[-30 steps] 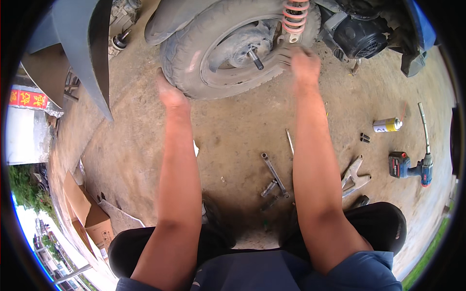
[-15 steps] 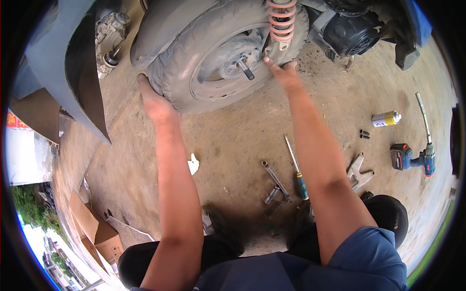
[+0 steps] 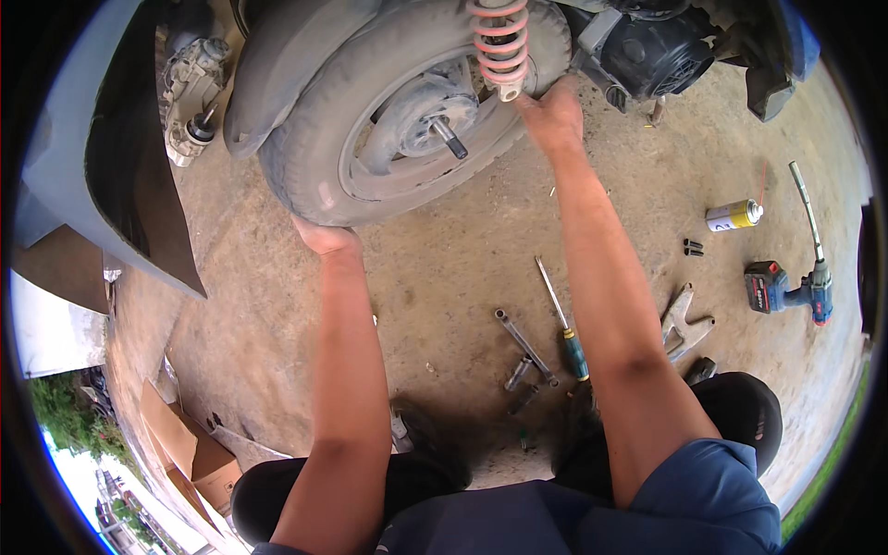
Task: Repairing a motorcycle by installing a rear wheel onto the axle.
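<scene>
A dusty wheel (image 3: 310, 153) with a worn tyre stands at the top middle, a bare axle (image 3: 450, 139) poking out of its hub toward me. My left hand (image 3: 326, 237) cups the tyre's lower left edge from underneath, its fingers hidden behind the rubber. On the tyre's right side my right hand (image 3: 557, 116) grips the edge, most of its fingers out of sight. Just above that hand hangs a red coil-spring shock absorber (image 3: 500, 46), whose lower eye is loose and lies close to my thumb.
On the concrete lie a screwdriver (image 3: 573, 347), a wrench (image 3: 527, 347), a forked metal bracket (image 3: 683, 324), a spray can (image 3: 733, 215) and a cordless impact wrench (image 3: 803, 294). An engine part (image 3: 194, 92) sits left of the wheel, near grey body panels (image 3: 79, 153). A cardboard box (image 3: 199, 458) stands lower left.
My left hand has slid from the tyre's left side down under its lower edge. My right hand has shifted slightly up and right. The wheel appears farther left and turned more face-on.
</scene>
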Demonstrator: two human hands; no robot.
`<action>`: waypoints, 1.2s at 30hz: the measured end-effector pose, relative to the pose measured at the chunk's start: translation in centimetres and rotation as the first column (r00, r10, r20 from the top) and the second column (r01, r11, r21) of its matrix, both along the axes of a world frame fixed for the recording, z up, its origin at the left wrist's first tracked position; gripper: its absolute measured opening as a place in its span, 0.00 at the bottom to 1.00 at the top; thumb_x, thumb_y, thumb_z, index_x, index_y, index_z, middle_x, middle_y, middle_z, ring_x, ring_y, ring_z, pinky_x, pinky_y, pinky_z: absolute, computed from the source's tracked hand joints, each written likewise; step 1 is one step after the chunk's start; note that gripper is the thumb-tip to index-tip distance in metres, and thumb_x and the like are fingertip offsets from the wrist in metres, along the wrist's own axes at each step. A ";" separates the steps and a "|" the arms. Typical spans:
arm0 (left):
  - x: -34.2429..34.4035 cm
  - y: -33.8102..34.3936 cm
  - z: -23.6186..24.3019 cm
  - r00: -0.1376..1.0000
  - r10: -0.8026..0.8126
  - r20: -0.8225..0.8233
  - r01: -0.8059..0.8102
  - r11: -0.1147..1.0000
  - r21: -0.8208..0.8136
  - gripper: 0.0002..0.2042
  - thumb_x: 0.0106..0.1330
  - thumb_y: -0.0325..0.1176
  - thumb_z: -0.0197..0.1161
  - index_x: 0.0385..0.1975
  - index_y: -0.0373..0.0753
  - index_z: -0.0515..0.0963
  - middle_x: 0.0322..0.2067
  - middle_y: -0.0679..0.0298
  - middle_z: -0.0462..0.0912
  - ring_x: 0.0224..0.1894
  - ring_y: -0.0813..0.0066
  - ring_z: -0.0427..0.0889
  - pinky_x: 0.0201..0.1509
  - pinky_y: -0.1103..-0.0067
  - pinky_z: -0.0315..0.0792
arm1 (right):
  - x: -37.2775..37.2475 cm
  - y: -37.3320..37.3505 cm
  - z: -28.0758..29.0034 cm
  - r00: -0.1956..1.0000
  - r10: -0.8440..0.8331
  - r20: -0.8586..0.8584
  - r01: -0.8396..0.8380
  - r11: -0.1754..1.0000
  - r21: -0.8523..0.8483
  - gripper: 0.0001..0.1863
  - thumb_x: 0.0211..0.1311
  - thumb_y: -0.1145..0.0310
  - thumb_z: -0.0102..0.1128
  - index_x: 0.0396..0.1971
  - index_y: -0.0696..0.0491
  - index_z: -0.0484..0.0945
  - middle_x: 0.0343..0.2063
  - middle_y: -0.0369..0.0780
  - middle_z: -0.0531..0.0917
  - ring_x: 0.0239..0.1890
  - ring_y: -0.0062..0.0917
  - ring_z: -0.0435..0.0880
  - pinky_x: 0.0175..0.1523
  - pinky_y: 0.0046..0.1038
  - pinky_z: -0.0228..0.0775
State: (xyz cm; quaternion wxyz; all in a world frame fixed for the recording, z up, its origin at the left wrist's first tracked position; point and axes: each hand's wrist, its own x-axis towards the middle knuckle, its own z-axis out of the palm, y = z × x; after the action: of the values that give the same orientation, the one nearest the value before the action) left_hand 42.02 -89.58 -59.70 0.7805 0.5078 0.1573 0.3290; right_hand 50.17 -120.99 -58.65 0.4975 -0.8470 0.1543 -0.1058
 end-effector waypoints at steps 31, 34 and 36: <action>1.3 1.8 5.0 0.999 0.032 0.010 -0.033 0.980 0.199 0.26 0.75 0.39 0.56 0.66 0.26 0.70 0.61 0.53 0.79 0.58 0.62 0.81 0.64 0.67 0.74 | 3.1 0.6 -6.1 0.990 0.047 -0.131 -0.054 0.998 -0.045 0.63 0.46 0.34 0.79 0.63 0.76 0.62 0.52 0.59 0.84 0.57 0.47 0.85 0.61 0.39 0.77; 2.7 -1.3 10.9 0.996 0.043 -0.082 -0.006 0.911 0.412 0.27 0.75 0.44 0.52 0.60 0.22 0.73 0.57 0.50 0.81 0.55 0.61 0.81 0.62 0.69 0.72 | 1.4 2.3 -12.2 0.993 0.042 -0.113 -0.010 0.963 0.271 0.57 0.47 0.39 0.82 0.61 0.72 0.69 0.53 0.56 0.85 0.57 0.43 0.85 0.61 0.37 0.76; 3.7 -1.1 12.8 0.992 0.114 -0.062 -0.065 0.849 0.524 0.29 0.75 0.47 0.49 0.54 0.19 0.76 0.54 0.46 0.83 0.52 0.59 0.81 0.60 0.70 0.72 | 1.0 4.6 -12.2 0.991 0.074 -0.109 -0.015 0.886 0.464 0.52 0.47 0.42 0.83 0.59 0.71 0.73 0.53 0.54 0.85 0.57 0.41 0.85 0.61 0.36 0.76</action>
State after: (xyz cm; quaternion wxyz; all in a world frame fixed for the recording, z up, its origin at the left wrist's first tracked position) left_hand 45.70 -90.67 -46.91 0.5899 0.7065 0.1209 0.3719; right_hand 51.20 -116.38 -70.84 0.6764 -0.7126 0.1860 -0.0021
